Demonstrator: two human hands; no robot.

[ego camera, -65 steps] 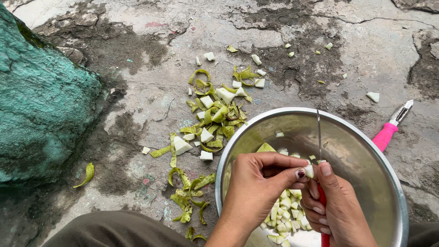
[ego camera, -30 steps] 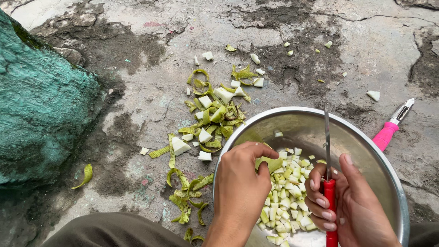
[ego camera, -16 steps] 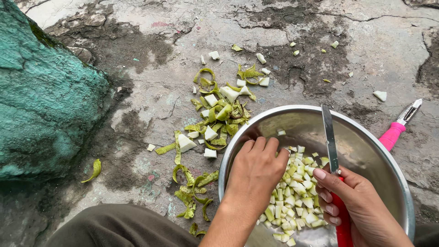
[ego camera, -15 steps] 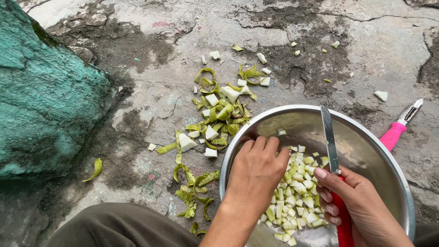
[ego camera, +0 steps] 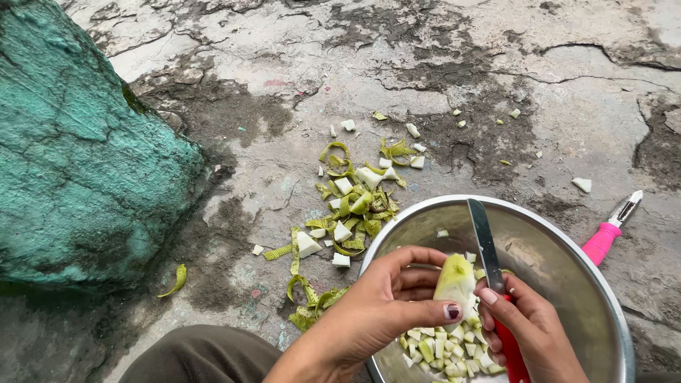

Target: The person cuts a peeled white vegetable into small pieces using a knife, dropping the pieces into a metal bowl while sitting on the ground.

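My left hand (ego camera: 386, 306) holds a pale green wedge of peeled vegetable (ego camera: 455, 279) between thumb and fingers, above a steel bowl (ego camera: 567, 245). My right hand (ego camera: 526, 328) grips a knife with a red handle (ego camera: 509, 352); its blade (ego camera: 484, 241) points up and away, right beside the wedge. Several small pale green cubes (ego camera: 443, 349) lie in the bottom of the bowl, partly hidden by both hands.
Green peelings and white offcuts (ego camera: 351, 206) are scattered on the cracked concrete floor left of the bowl. A pink-handled peeler (ego camera: 607, 232) lies to the bowl's right. A large teal-painted rock (ego camera: 78, 149) fills the left side. My knee in dark cloth (ego camera: 191, 358) is at the bottom.
My left hand has come up out of the bowl with a vegetable wedge in its fingers. The knife has moved next to the wedge. The view has tilted, so everything sits lower.
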